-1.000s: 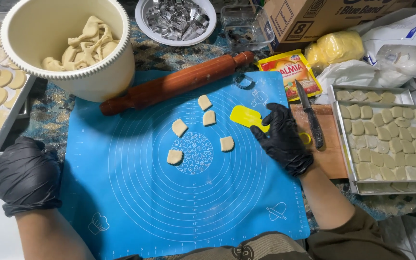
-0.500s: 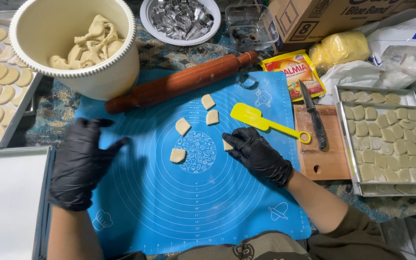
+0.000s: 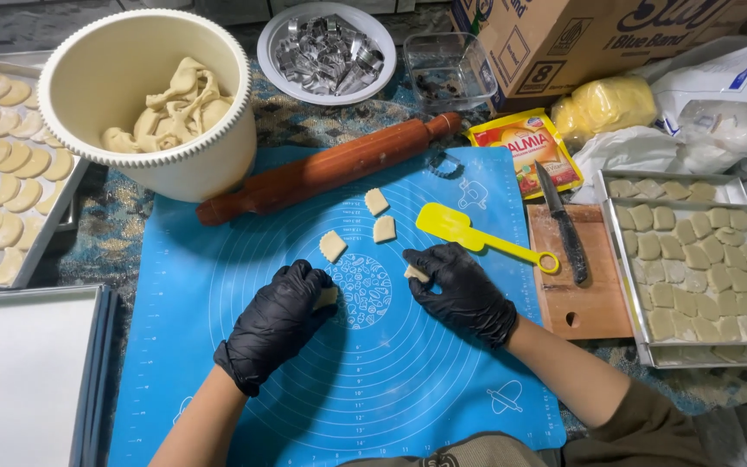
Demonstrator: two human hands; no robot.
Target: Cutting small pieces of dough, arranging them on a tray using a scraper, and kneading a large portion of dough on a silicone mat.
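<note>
Both hands wear black, slightly shiny gloves: the left hand (image 3: 274,324) and right hand (image 3: 464,292). An olive-brown sleeve (image 3: 650,428) covers the right upper arm

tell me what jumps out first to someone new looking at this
Two black-gloved hands, the left hand and right hand, each pinching a small dough piece at the middle of the blue mat. Behind them lie a wooden rolling pin and a white bucket of dough scraps.

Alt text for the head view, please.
Two black-gloved hands, left and right, each pinch a small pale dough piece on a blue silicone baking mat. A wooden rolling pin and yellow plastic scraper lie beyond.
</note>
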